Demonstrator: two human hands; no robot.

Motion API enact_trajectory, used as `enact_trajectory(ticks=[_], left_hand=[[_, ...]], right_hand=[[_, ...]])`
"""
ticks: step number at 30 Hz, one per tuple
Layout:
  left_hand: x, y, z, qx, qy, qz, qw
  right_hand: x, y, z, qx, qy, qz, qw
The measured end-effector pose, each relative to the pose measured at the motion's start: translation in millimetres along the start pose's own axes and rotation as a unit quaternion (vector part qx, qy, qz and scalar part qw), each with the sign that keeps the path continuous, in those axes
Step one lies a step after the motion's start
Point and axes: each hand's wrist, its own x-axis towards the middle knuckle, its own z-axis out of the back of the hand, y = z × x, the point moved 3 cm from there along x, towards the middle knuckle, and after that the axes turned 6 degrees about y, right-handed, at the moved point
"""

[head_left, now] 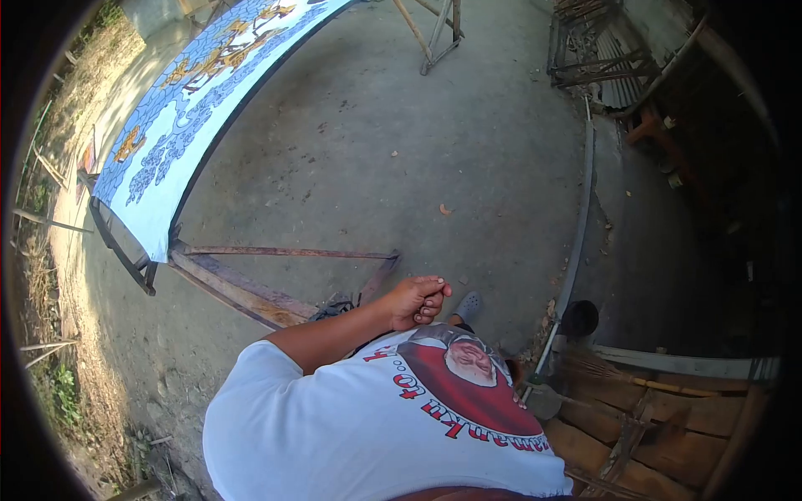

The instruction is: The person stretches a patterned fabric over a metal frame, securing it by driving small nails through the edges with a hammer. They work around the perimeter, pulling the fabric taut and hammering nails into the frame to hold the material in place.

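A person's left hand (418, 302) hovers over a grey concrete floor (334, 167), its fingers curled in against the palm and pressed together, the thumb folded in beside them. Whether anything small is pinched between them cannot be told; the right hand cannot be made out.

Up and to the left of the fingers, well apart from them, a long blue-and-white cloth (209, 88) patterned with brown-and-gold figures is stretched flat, its near edge on a dark wooden crossbar (121, 242). A weathered, angled wooden trestle (234, 284) reaches from that end toward the hand, its lower end just left of the knuckles, with a dark, tangled bundle (334, 306) near the wrist. Beyond the fingers, at the top of the view, stands a second trestle of pale wooden poles (434, 37).

Just right of the fingertips shows a grey perforated clog (470, 306) on a foot. Below the hand spreads a white T-shirt (317, 417) with a red, lettered chest print. A curled brown dry leaf (444, 210) lies above the fingers. Farther right come a long grey strip (577, 250) along the ground, a round black container (579, 318) and a straw broom with a yellowish handle (677, 387), lying over brown wooden boards (681, 451) lower right.
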Motion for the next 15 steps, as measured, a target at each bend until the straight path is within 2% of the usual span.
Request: enact_trajectory(ticks=[3,7,9,12,14,15], left_hand=[[45.6,-21.4,10.2,-0.049,-0.029,-0.079,0.995],[97.6,-51.7,-19.9,-0.090,-0.089,-0.127,0.984],[114.5,-71.2,-39.6,-0.031,-0.076,-0.145,0.986],[127.5,-94.9,-39.3,-0.059,-0.087,-0.166,0.980],[130.3,-109.5,-32.4,-0.082,-0.102,-0.179,0.975],[132.3,-116.9,-27.6,-0.104,-0.110,-0.184,0.971]], right_hand=[[67.8,57.6,47.1,-0.045,0.027,0.068,0.996],[167.4,176.5,141.4,-0.053,0.013,0.178,0.983],[214.5,258.4,187.7,-0.042,-0.010,0.244,0.969],[264.2,391.2,236.4,-0.005,-0.040,0.317,0.948],[288.3,482.4,238.7,0.041,-0.041,0.374,0.926],[278.5,527.8,237.4,0.098,0.012,0.381,0.919]])
